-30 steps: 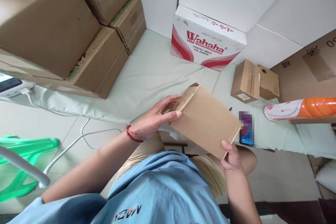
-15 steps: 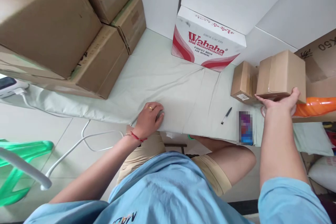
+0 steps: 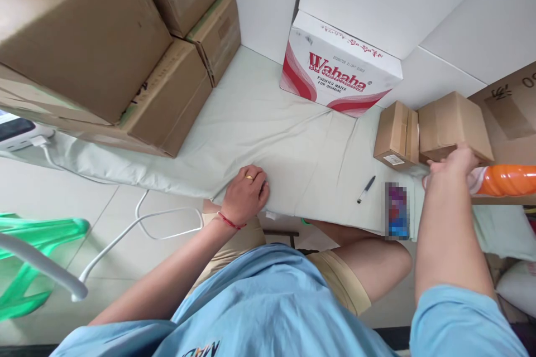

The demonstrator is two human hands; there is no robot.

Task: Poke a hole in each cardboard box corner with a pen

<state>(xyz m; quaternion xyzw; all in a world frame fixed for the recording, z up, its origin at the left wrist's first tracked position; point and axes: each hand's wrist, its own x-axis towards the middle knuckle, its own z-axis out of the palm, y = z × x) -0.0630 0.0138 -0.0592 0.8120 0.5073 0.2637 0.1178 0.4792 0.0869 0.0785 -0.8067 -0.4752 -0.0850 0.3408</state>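
My left hand [image 3: 246,192] rests on the cloth near the table's front edge. Its fingers are curled, and a small dark thing shows by the thumb, too covered to name. At the right, my right hand [image 3: 454,164] is at the lower front of a cardboard box [image 3: 456,120], its fingertips partly hidden against it. A smaller cardboard box [image 3: 396,134] with a white label stands just left of that box. An orange bottle [image 3: 508,180] lies to the right of my right wrist. A pen [image 3: 366,189] and a blurred-out phone-like object [image 3: 397,212] lie between my hands.
A white and red Wahaha water carton [image 3: 335,72] stands against the wall. Large brown cartons [image 3: 84,33] are stacked at the left, and another carton [image 3: 511,111] stands far right. A white cable [image 3: 138,215] hangs near a green stool [image 3: 42,268].
The cardboard box at my right hand has come down a little beside the smaller box, and my right hand's fingers are closer together. The view has shifted slightly; my left hand stays put.
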